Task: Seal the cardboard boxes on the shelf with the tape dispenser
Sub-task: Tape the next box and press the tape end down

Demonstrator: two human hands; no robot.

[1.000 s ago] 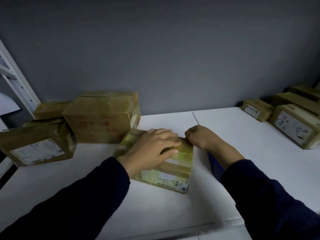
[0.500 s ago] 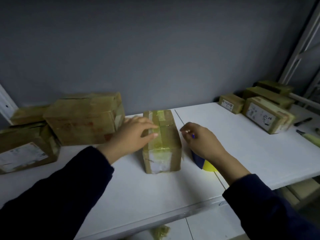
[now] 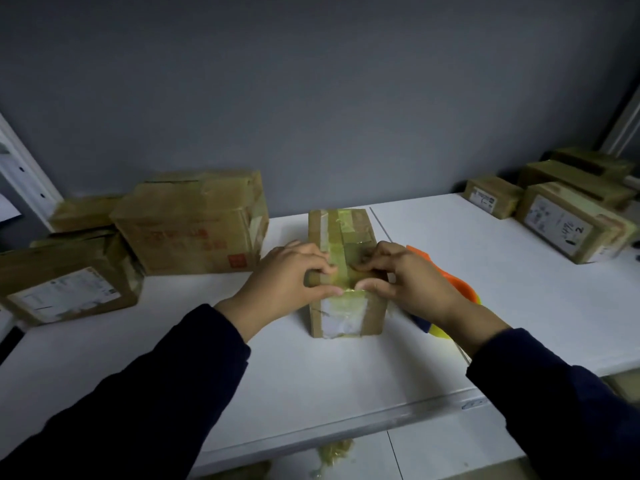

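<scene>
The left hand (image 3: 287, 280) and right hand (image 3: 414, 284) are gripping the near end of the taped cardboard box (image 3: 346, 233), fingers (image 3: 320, 269) curling over its top, mid-shelf (image 3: 311, 375); the tape dispenser (image 3: 462, 287) is lying just right.

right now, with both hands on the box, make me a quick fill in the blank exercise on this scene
The left hand and right hand both hold the middle box, whose top is covered in ____.
The tape dispenser lies on that box's ____ side.
The shelf is ____ in colour.
Missing: tape; right; white.
</scene>
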